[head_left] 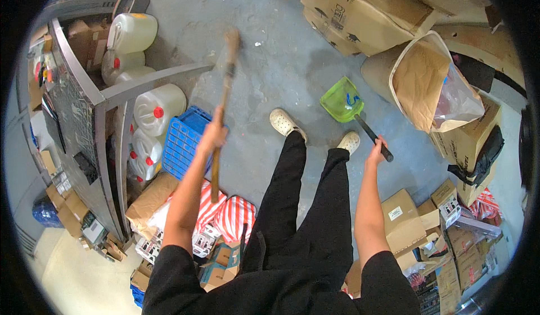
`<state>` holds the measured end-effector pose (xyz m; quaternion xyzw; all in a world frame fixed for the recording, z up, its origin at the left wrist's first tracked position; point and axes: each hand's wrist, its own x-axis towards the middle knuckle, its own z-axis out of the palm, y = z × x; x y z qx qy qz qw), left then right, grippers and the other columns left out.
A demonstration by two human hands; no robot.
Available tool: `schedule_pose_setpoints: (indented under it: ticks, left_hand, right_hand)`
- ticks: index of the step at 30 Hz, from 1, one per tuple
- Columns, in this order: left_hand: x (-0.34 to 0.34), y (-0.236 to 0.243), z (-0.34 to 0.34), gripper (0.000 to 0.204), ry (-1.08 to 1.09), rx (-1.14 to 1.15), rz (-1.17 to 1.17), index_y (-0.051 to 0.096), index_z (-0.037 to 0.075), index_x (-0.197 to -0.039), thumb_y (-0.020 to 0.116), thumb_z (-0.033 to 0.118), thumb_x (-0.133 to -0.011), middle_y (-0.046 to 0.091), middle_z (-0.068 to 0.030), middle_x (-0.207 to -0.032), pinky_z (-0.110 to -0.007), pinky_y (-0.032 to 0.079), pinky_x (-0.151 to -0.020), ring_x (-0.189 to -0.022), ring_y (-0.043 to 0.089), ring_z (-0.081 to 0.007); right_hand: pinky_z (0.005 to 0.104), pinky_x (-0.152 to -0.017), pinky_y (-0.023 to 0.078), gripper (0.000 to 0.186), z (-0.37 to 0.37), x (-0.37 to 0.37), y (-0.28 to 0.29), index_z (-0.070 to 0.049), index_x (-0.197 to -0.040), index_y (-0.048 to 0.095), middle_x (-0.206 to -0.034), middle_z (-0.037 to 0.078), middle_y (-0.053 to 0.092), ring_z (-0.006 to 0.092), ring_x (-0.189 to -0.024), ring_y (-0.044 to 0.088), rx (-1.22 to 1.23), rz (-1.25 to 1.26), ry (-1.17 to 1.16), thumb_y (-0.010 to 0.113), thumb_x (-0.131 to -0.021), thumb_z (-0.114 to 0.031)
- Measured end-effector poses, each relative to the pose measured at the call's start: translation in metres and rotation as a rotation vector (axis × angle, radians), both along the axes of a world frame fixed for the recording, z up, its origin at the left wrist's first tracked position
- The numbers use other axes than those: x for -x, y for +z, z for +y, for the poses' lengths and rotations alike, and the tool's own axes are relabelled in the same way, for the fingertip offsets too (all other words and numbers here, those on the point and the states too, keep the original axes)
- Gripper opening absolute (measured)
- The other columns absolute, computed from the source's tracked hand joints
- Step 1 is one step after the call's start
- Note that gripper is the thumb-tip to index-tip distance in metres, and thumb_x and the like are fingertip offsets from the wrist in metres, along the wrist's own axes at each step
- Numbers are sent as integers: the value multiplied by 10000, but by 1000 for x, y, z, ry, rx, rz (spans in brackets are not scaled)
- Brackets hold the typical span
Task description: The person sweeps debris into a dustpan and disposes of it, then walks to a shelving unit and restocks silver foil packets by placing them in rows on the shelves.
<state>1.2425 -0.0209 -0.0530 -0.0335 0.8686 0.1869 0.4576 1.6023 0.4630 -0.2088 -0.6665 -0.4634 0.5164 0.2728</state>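
Floor (pixel 264 61): scuffed blue-grey, with cartons (pixel 371 19) stacked at 1 o'clock.
Left hand (pixel 212 135): wrapped around the handle of a broom (pixel 225 87), its blurred bristles at 11 o'clock.
Right hand (pixel 378 149): gripping the black handle end of a green dustpan (pixel 333 102) at 2 o'clock.
Handling: both tools look light and stiff; the dustpan is best held by its handle and kept level, since loose scraps could slide out.
Dustpan contents: small blue scraps (pixel 352 99).
Bin (pixel 378 70): farther out at 2 o'clock, holding brown paper (pixel 419 81) and clear plastic (pixel 458 101).
Jugs (pixel 160 109): translucent, toward 10 o'clock; fill unclear.
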Motion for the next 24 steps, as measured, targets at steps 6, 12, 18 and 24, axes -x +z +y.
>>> schedule_pose_setpoints:
  ticks: [6,12,18,24]
  left_hand:
    - [-131,64,-4,860,-35,-284,-307,132,182,-1567,588,70,-847,689,-273,-884,-468,532,-670,-701,683,-358]
    - [-97,57,-18,817,-24,-272,240,166,186,-1567,594,104,-876,670,-164,-795,-429,514,-577,-602,637,-278]
    - [-84,40,40,813,133,-161,-328,169,187,-1566,623,138,-893,662,-156,-827,-400,503,-535,-602,629,-260]
    - [-128,74,-5,793,-137,-502,34,235,172,-1553,643,118,-875,506,-217,-1398,-381,505,-878,-1114,612,-330]
  right_hand:
    - [342,-917,449,192,-6,-7,6,-100,-1019,651,-1164,17,652,174,-1083,566,11,-2,-23,652,-827,-107]
    - [329,-903,445,215,-8,8,32,-101,-1024,630,-1178,32,651,176,-1082,567,66,-30,28,651,-810,-100]
    - [324,-812,461,238,-4,3,4,-98,-1038,635,-1136,22,668,161,-1002,577,-29,-19,-10,637,-801,-84]
    - [304,-847,445,232,-13,24,34,-92,-1025,644,-1138,38,657,162,-1005,576,12,-32,4,631,-794,-79]
